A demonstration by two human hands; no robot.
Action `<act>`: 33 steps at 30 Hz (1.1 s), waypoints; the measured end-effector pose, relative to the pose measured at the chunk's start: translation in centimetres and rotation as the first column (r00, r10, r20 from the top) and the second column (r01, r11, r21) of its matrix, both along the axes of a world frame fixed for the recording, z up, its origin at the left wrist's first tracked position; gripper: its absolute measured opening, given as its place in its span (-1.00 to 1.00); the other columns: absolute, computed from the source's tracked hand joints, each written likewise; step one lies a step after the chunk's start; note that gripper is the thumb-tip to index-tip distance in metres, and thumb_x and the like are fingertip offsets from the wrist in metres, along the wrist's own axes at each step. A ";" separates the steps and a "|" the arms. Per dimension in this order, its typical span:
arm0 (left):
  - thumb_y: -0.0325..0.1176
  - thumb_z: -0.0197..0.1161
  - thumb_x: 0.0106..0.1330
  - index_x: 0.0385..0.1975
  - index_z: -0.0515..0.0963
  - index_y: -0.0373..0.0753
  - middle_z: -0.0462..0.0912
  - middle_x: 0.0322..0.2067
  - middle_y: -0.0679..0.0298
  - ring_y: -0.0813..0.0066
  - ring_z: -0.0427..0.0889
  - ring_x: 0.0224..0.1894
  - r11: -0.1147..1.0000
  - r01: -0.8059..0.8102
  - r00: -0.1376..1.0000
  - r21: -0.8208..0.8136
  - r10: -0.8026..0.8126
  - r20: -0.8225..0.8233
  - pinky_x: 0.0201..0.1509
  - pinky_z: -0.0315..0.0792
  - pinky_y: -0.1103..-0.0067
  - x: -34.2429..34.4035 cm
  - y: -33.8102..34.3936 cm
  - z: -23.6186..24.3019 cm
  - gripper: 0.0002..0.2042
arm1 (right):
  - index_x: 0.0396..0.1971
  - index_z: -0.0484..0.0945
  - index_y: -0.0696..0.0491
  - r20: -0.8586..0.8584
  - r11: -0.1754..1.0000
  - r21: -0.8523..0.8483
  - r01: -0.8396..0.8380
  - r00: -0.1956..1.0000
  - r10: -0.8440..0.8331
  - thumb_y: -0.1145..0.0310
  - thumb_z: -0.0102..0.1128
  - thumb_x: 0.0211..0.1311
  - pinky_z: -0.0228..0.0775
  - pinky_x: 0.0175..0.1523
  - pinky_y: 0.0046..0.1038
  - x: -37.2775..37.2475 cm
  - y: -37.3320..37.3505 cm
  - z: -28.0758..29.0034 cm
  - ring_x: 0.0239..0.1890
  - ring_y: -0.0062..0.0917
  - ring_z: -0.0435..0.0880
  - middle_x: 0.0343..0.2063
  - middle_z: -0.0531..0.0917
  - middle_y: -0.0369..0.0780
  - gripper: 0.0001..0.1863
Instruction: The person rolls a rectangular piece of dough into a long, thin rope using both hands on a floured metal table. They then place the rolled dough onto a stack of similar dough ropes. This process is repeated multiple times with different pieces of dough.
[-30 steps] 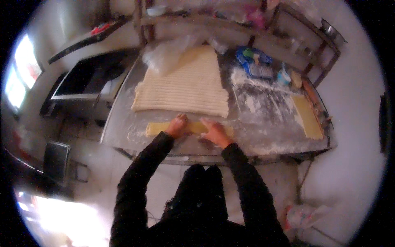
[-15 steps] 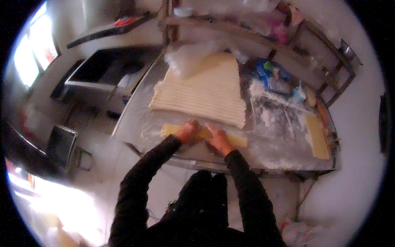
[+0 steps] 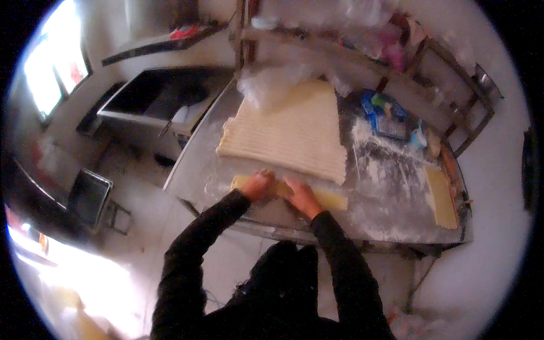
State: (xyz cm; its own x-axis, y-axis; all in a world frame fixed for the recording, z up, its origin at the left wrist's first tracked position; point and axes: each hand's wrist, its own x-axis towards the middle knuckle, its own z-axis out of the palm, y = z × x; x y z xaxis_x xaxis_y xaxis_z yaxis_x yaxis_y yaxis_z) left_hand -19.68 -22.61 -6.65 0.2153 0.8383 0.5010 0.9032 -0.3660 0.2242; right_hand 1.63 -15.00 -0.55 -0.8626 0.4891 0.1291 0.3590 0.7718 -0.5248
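A flat, pale yellow strip of dough point(image 3: 334, 200) lies along the near edge of the floured table. My left hand point(image 3: 259, 185) is closed on its left part, the fingers curled over it. Just to the right, my right hand point(image 3: 302, 197) grips the middle of the same strip, with its fingers bent toward the left hand. What the fingertips do beneath is hidden. Beyond both hands lies a wide, ridged layer of pale dough strips point(image 3: 283, 130), its far end partly under clear plastic point(image 3: 263, 90).
Another dough strip point(image 3: 441, 195) lies at the table's right end, beside a wooden rolling pin point(image 3: 450, 164). Loose flour point(image 3: 368, 136) covers the right half, near a blue tray point(image 3: 390, 126) and a light blue scoop point(image 3: 419, 137). A shelf point(image 3: 340, 51) runs behind.
The whole view has shifted slightly, so the table appears a little lower and farther right. Both hands stay on the dough strip with little visible change in their grip.
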 end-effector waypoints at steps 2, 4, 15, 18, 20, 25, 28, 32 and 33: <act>-0.07 0.39 -0.03 -0.27 0.58 -0.18 0.55 -0.29 0.08 0.10 0.51 -0.13 1.000 0.017 1.000 -0.024 -0.018 -0.017 -0.11 0.44 0.31 0.0 -0.9 2.2 -0.61 | 0.21 0.35 0.09 -0.011 1.000 -0.021 -0.004 1.000 0.004 0.36 0.27 0.05 0.29 0.20 -0.26 0.3 0.0 0.5 0.07 -0.07 0.49 0.01 0.54 0.03 -0.35; -0.11 0.36 0.03 -0.24 0.60 -0.14 0.55 -0.26 0.13 0.11 0.51 -0.14 0.981 -0.048 0.994 -0.186 0.028 -0.108 -0.06 0.43 0.33 -1.4 -1.8 2.7 -0.66 | 0.21 0.34 0.09 -0.042 0.995 -0.094 -0.026 0.999 0.022 0.31 0.27 0.08 0.31 0.18 -0.23 -1.0 -0.5 0.5 0.04 -0.05 0.50 -0.01 0.55 0.04 -0.36; -0.09 0.39 -0.04 -0.31 0.58 -0.18 0.55 -0.33 0.09 0.10 0.53 -0.16 0.969 -0.152 0.987 -0.193 0.140 -0.075 -0.11 0.46 0.28 -2.6 -4.0 3.4 -0.64 | 0.19 0.37 0.06 -0.132 0.995 0.023 -0.093 0.987 0.095 0.29 0.22 0.11 0.36 0.11 -0.19 -4.9 -3.3 -0.1 -0.01 -0.05 0.53 -0.04 0.55 0.06 -0.41; -0.12 0.40 -0.07 -0.38 0.58 -0.19 0.56 -0.33 0.09 0.09 0.54 -0.21 0.994 -0.087 0.996 -0.063 0.086 -0.007 -0.16 0.46 0.27 -2.8 -4.6 4.0 -0.67 | 0.17 0.37 0.09 -0.140 0.996 0.018 -0.092 0.986 0.094 0.33 0.21 0.10 0.37 0.11 -0.19 -5.2 -2.6 -1.1 0.00 -0.04 0.53 -0.03 0.55 0.06 -0.42; -0.13 0.40 -0.07 -0.39 0.59 -0.18 0.56 -0.33 0.07 0.08 0.54 -0.22 0.990 -0.102 0.995 -0.100 0.101 -0.011 -0.17 0.46 0.27 -3.8 -5.0 3.8 -0.68 | 0.17 0.37 0.10 -0.077 0.997 -0.032 -0.075 0.994 0.072 0.35 0.20 0.09 0.37 0.11 -0.19 -5.3 -2.8 -0.4 0.01 -0.05 0.53 -0.03 0.55 0.06 -0.42; -0.05 0.42 -0.06 -0.38 0.58 -0.21 0.56 -0.39 0.09 0.05 0.55 -0.25 0.972 -0.159 0.986 -0.170 0.147 -0.083 -0.17 0.45 0.27 -3.9 -5.0 3.9 -0.62 | 0.19 0.36 0.09 -0.154 0.988 0.087 -0.128 0.978 0.140 0.36 0.21 0.09 0.37 0.10 -0.18 -7.3 -4.4 -0.2 0.01 -0.07 0.53 -0.03 0.55 0.06 -0.41; -0.19 0.42 -0.11 -0.45 0.57 -0.19 0.56 -0.37 0.05 0.06 0.53 -0.27 1.000 -0.013 1.000 -0.012 0.013 -0.010 -0.23 0.42 0.25 -5.2 -6.0 3.9 -0.72 | 0.19 0.35 0.08 -0.194 0.986 0.059 -0.156 0.967 0.165 0.33 0.20 0.11 0.36 0.08 -0.14 -6.6 -3.4 -0.8 0.01 -0.04 0.51 -0.04 0.55 0.08 -0.41; -0.22 0.42 -0.12 -0.38 0.59 -0.18 0.56 -0.36 0.07 0.08 0.52 -0.24 0.977 -0.096 0.995 -0.192 0.099 0.009 -0.18 0.41 0.26 -6.2 -6.8 4.4 -0.70 | 0.18 0.36 0.08 -0.115 0.992 -0.045 -0.114 0.987 0.108 0.37 0.17 0.10 0.35 0.06 -0.11 -8.1 -4.7 -0.3 0.01 -0.02 0.49 -0.07 0.55 0.09 -0.43; -0.21 0.42 -0.12 -0.36 0.59 -0.18 0.57 -0.36 0.07 0.09 0.52 -0.23 0.971 -0.144 0.988 -0.193 0.152 0.031 -0.17 0.41 0.26 -6.6 -6.9 3.2 -0.68 | 0.17 0.37 0.08 -0.122 0.991 -0.011 -0.130 0.984 0.128 0.37 0.17 0.10 0.35 0.05 -0.11 -9.5 -5.3 -0.7 0.00 -0.02 0.51 -0.09 0.56 0.09 -0.44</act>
State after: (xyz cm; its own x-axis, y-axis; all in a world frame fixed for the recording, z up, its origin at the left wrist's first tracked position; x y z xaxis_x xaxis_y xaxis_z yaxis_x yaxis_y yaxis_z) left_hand -26.30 -29.46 -3.42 0.0623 0.9399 0.3358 0.9315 -0.1756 0.3187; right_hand -7.83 -20.34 -1.23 -0.8974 0.3778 0.2277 0.1902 0.7971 -0.5731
